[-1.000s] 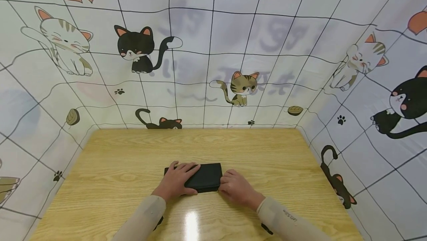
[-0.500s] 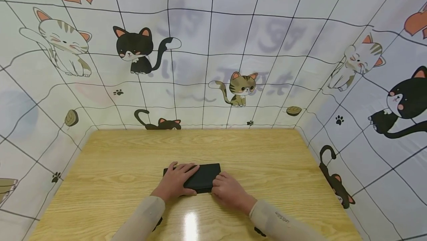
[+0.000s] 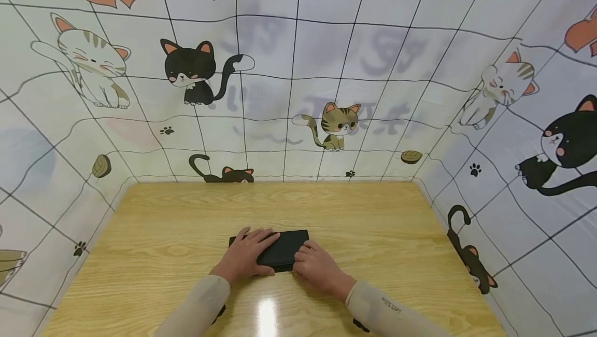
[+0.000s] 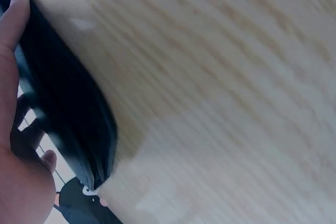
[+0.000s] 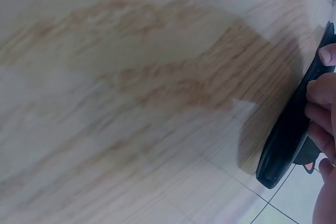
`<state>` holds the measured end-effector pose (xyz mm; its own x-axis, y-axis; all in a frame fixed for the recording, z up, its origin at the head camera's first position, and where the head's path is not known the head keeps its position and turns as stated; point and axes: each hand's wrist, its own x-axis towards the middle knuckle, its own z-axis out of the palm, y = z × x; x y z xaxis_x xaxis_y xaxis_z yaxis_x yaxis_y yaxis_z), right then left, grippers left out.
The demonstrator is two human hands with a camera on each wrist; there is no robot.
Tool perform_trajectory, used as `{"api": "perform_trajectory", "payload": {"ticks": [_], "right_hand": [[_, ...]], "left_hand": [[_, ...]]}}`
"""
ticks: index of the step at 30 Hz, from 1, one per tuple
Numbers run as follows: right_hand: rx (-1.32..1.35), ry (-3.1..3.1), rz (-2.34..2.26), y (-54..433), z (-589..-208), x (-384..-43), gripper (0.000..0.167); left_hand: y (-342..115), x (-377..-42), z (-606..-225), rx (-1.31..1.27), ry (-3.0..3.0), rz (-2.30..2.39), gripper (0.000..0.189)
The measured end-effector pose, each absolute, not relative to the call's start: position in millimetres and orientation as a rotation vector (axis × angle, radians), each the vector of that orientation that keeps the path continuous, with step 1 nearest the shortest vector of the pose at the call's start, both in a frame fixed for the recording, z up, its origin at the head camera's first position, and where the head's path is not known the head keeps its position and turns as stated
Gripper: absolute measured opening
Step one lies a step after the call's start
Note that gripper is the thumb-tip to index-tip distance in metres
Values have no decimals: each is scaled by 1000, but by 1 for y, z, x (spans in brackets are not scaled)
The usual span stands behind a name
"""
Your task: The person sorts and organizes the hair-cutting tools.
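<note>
A flat black wallet lies on the table, its long side running left to right. Across its left part rests my left hand, fingers spread over the top and thumb at the near edge. In the left wrist view the wallet shows a layered edge between thumb and fingers. My right hand has curled fingers that pinch at the near right corner; the exact part between the fingertips is hidden. The right wrist view shows those fingers against the side of the wallet.
The wooden table extends around the wallet on all sides. Behind it and at both sides hang white cloth walls with a black grid and cartoon cats. A bright light reflection lies on the near part of the tabletop.
My right hand has slid left from the wallet's right end round to its near edge, with most of this movement in the first half second. The left hand and wallet have stayed put.
</note>
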<state>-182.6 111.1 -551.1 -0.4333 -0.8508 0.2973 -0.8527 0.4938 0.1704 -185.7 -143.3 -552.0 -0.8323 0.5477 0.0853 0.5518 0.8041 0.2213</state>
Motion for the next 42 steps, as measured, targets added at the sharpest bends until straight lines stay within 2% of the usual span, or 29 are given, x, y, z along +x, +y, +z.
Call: {"api": "perform_trajectory", "payload": {"ticks": [8,15,31,42], "right_hand": [[1409,-2350,37,114,-557,-183,13],[1287,-2363,-4,120,-553,-191,11],[1032,-2480,-1,124,-547,-243,14],[918,-2572,-77,111,-549,-275,19]], "left_hand": [[-161,-180,-549,-818,-3052,-287,82],[-156,-175,-549,-734,-3045,-118,82],[-137,-169,-547,-634,-2951,-30,53],[-126,-165,-553,-759,-3001,-153,62]]}}
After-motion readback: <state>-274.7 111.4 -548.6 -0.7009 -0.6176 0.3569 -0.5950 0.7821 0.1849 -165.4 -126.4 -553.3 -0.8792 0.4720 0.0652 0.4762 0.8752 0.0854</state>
